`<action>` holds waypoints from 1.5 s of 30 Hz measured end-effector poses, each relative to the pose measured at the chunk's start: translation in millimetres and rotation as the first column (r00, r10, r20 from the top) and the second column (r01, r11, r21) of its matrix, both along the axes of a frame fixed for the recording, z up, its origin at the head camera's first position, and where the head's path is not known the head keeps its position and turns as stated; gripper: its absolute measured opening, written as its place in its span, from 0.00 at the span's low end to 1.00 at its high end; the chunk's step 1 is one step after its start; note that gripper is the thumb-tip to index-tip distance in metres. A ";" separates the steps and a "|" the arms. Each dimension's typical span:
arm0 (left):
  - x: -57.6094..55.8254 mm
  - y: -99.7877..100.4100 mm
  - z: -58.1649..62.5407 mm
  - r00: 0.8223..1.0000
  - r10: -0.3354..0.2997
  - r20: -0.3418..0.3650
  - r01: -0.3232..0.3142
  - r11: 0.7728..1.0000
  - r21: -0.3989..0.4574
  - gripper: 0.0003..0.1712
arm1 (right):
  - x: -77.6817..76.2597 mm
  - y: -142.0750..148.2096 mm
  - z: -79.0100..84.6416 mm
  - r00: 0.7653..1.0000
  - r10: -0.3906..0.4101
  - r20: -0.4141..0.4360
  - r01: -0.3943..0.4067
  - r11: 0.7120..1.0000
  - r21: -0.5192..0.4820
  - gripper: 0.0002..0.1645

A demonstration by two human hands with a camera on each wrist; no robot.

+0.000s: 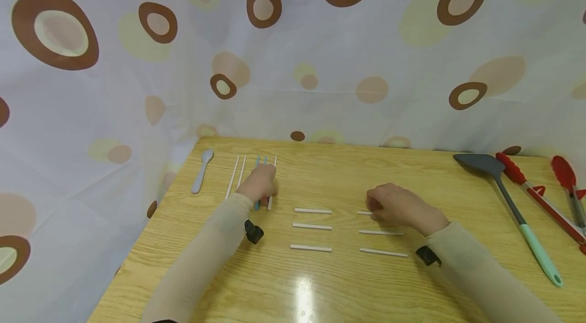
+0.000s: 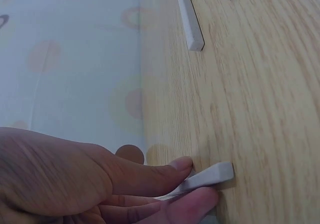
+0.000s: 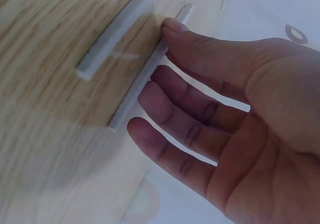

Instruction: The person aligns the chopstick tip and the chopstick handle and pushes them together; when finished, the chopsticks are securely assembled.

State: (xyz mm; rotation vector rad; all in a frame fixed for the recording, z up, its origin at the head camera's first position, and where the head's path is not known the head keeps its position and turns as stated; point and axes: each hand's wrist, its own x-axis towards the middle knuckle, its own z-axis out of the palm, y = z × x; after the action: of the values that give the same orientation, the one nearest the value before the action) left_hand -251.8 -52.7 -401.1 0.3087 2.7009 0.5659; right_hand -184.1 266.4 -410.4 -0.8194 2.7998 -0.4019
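My left hand (image 1: pixel 260 184) is over a group of thin sticks at the table's left. Its thumb and finger pinch a white stick (image 2: pixel 217 174) near one end, as the left wrist view shows. Beside that hand lie blue sticks (image 1: pixel 257 160), partly covered by it, and a white pair (image 1: pixel 232 178) further left. My right hand (image 1: pixel 405 206) pinches another white stick (image 3: pixel 131 95) between thumb and index finger, the latter partly hidden; its other fingers are bent beside the stick. Several white sticks (image 1: pixel 312 227) lie crosswise in two columns between and below the hands.
A light grey spoon (image 1: pixel 201 173) lies at the table's left edge. On the right are a dark turner with a mint handle (image 1: pixel 540 254), red-tipped tongs (image 1: pixel 545 203) and another red-headed utensil (image 1: pixel 565 175). A patterned cloth (image 1: pixel 293 58) hangs behind the wooden table (image 1: pixel 348 292).
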 end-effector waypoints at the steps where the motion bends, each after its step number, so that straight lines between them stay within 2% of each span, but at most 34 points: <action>1: -0.1 0.3 -0.4 1.000 0.002 -0.001 -0.002 1.000 -0.001 0.13 | -0.4 0.1 -1.0 1.000 0.001 -0.003 -0.001 1.000 0.001 0.10; 9: 2.3 2.0 1.7 1.000 -0.003 -0.023 0.002 1.000 -0.009 0.15 | 0.9 -0.1 -2.7 1.000 0.002 -0.018 -0.002 1.000 0.005 0.11; 14: 7.9 2.3 4.0 0.999 0.016 -0.030 -0.017 1.000 -0.014 0.21 | 3.3 -1.9 -4.4 1.000 0.005 -0.014 -0.005 1.000 0.007 0.10; 17: 11.6 3.4 7.1 0.996 0.001 -0.087 -0.005 0.999 -0.052 0.20 | 4.7 -2.5 -4.7 1.000 0.007 -0.011 -0.007 1.000 0.012 0.09; 21: 13.3 10.0 13.6 0.974 -0.088 -0.207 0.066 0.991 -0.114 0.17 | 4.9 -2.5 -2.9 0.999 0.003 -0.054 -0.002 1.000 0.013 0.07; 23: 13.6 15.0 16.9 0.964 -0.131 -0.230 0.106 0.987 -0.118 0.16 | 4.1 -2.5 -1.3 0.996 0.007 -0.083 -0.007 1.000 0.005 0.06; 27: 16.4 25.2 20.4 0.956 -0.217 -0.197 0.196 0.973 -0.121 0.16 | 1.3 -3.6 3.1 0.992 0.031 -0.125 -0.035 0.999 -0.030 0.05; 30: 19.3 32.0 17.8 0.941 -0.289 -0.173 0.269 0.954 -0.132 0.16 | -0.7 -4.6 6.0 0.986 0.050 -0.162 -0.058 0.997 -0.046 0.05; 36: 24.6 47.7 4.7 0.894 -0.428 -0.134 0.413 0.902 -0.128 0.17 | -3.4 -6.9 9.6 0.978 0.060 -0.199 -0.071 0.996 -0.050 0.08; 38: 26.3 52.5 0.5 0.880 -0.456 -0.134 0.438 0.887 -0.145 0.17 | -4.2 -8.6 11.4 0.979 0.051 -0.198 -0.063 0.997 -0.054 0.08; 45: 29.5 63.4 -8.9 0.854 -0.497 -0.152 0.463 0.861 -0.213 0.11 | -6.5 -12.8 24.2 0.973 0.000 -0.229 -0.012 0.999 -0.049 0.08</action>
State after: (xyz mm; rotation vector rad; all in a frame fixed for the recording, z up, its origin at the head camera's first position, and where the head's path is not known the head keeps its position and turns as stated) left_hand -222.3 10.7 -409.9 1.0104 2.6793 0.1588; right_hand -190.6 253.6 -386.2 -0.9403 3.0088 -0.4021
